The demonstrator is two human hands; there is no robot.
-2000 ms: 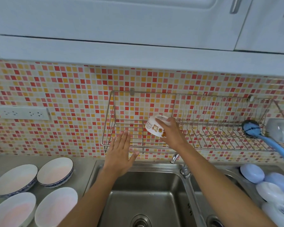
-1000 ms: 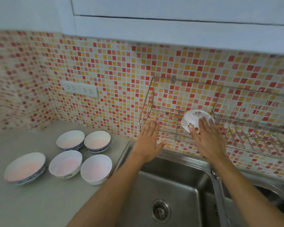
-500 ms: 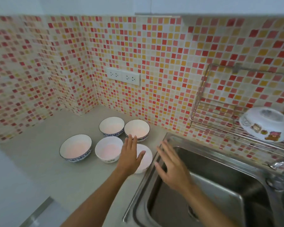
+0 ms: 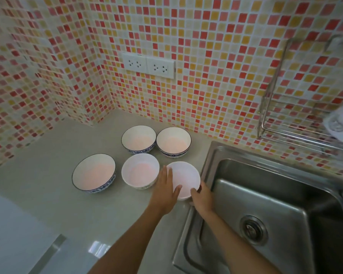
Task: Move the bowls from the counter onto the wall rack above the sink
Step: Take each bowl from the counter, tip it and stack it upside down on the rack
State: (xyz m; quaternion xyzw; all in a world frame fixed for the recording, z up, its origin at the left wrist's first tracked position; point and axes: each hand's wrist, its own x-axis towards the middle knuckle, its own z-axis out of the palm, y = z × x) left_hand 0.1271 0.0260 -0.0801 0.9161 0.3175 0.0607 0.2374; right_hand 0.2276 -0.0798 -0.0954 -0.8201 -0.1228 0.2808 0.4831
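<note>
Five bowls on the grey surface (image 4: 48,139), all right way up, all with nothing inside. Two at the back, side by side near the tiled wall: back left bowl (image 4: 138,139) and back right bowl (image 4: 173,142), both with blue patterns outside. Three in front: a big blue-rimmed bowl (image 4: 94,173) on the left, a middle white bowl (image 4: 140,171), and the nearest white bowl (image 4: 184,179) right beside the sink (image 4: 265,194).

Both hands at that nearest bowl. Left hand (image 4: 165,191) flat, fingers straight, lying over the bowl's left rim, thumb reaching inside. Right hand (image 4: 203,196) curled round the right side of the rim, touching it. One hand on each side, likely to lift it safely without a slip. Probably picked first for being closest to the sink and the rack.

Wire rack (image 4: 285,123) up on the wall at the right, above the sink. One white bowl with little pictures (image 4: 340,126) already there, partly cut off by the edge, looks turned upside down, maybe so water can drip out. Sink bare inside, only the drain (image 4: 252,230). Double socket (image 4: 149,65) on the wall above the bowls.

One bowl up, five to go. Next: lift, carry right, set beside the one on the rack.
</note>
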